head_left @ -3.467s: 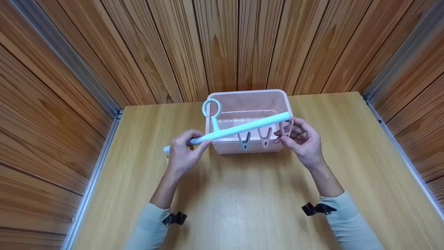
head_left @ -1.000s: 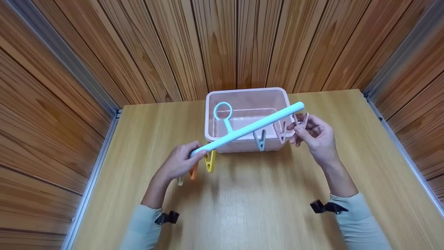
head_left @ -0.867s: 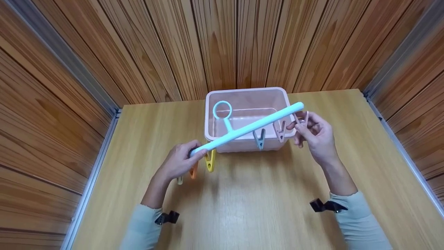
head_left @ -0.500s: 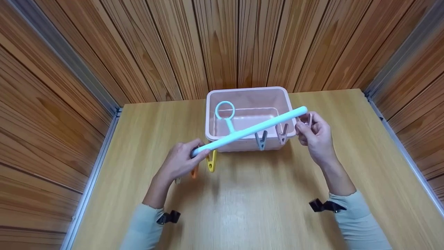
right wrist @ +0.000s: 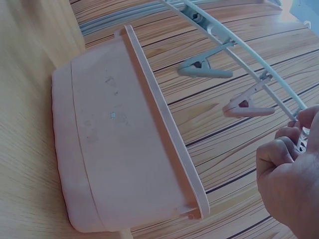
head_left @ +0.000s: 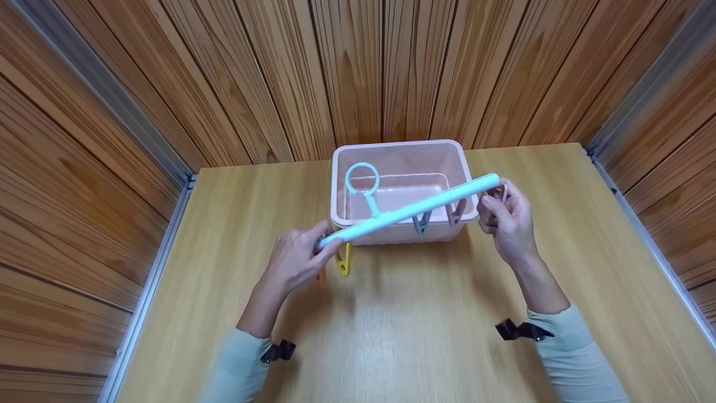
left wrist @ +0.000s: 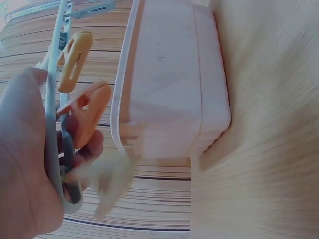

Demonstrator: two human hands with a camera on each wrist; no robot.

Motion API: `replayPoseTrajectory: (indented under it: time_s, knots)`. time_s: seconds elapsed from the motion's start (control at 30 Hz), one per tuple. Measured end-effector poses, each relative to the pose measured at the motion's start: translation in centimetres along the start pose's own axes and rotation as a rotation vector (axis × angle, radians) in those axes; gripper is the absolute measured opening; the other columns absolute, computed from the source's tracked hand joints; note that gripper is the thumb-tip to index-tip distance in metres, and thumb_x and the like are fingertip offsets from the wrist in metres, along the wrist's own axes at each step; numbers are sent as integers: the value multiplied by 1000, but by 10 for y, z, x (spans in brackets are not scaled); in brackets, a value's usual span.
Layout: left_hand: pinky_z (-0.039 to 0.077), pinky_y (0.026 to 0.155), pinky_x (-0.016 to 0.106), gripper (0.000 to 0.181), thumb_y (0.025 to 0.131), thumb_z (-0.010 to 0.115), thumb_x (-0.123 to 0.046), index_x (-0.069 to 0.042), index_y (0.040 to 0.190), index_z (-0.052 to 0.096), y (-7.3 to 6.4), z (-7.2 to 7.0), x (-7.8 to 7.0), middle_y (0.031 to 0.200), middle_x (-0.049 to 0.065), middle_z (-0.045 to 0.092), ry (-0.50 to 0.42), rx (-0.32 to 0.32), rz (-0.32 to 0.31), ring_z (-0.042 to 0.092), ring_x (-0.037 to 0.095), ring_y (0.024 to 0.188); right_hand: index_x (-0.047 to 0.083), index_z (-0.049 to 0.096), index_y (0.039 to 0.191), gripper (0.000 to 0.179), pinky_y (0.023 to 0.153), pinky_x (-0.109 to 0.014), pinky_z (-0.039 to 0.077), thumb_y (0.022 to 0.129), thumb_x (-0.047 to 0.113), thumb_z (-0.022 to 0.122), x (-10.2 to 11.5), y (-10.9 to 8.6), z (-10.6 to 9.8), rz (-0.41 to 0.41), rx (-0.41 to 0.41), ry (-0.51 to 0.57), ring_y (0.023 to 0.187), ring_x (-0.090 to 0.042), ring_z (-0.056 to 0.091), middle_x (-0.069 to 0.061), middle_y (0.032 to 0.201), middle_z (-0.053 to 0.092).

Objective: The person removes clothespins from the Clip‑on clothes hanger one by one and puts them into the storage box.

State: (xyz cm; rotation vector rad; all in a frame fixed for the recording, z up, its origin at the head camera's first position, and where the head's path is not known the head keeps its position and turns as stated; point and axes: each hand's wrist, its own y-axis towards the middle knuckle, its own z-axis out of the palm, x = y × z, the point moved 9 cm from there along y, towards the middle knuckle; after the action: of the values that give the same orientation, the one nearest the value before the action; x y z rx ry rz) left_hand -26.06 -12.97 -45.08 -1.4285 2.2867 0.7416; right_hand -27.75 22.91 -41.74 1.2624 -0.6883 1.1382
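Observation:
A light-blue clip hanger (head_left: 425, 204) with a round hook is held up at a slant, overlapping the bin in the head view. My left hand (head_left: 293, 254) grips its lower left end, thumb along the near side. At the raised right end, my right hand (head_left: 509, 224) pinches a pink clothespin (head_left: 502, 192), mostly hidden by the fingers. Another pink clothespin (right wrist: 248, 105) and a grey-blue clothespin (right wrist: 204, 68) hang from the bar. Toward the left hang a yellow clothespin (head_left: 344, 263), an orange clothespin (left wrist: 92, 117) and a blurred cream clothespin (left wrist: 112, 181).
A pink plastic bin (head_left: 403, 234) stands on the wooden table (head_left: 391, 336), behind and below the hanger. Wood-panelled walls (head_left: 358, 73) with metal edge strips enclose the table at the back and sides. A black camera is strapped to each wrist.
Over the whole span the hanger has shifted right and tilted more steeply. In the last second its right end has dropped slightly, and my right fingers have curled in further around the pink clothespin.

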Motion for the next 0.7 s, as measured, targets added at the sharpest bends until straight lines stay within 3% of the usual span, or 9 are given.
replayPoseTrajectory:
  time_s: [0.2,0.47,0.7]
  knots:
    - [33,57,22,23,108,73,-38,-15,110,73,0,-5,5,69,-1,62,-78,-21,5,45,5,57,9,64,110,22,48,-30,16,111,-3,45,2,0,-3,-23,-26,-1,55,-20,25,6,67,46]
    - [30,55,22,25,108,73,-39,-15,108,73,0,-5,4,67,-4,56,-89,5,-19,42,6,57,6,66,114,20,46,-31,17,109,-7,52,2,1,-4,-51,9,-39,52,-11,31,10,70,50]
    - [32,55,23,25,110,69,-42,-18,114,76,1,2,3,67,-4,57,-73,23,-57,44,6,56,6,64,114,17,44,-25,21,109,-4,52,0,1,-8,-94,-105,-40,48,-1,39,10,65,49]
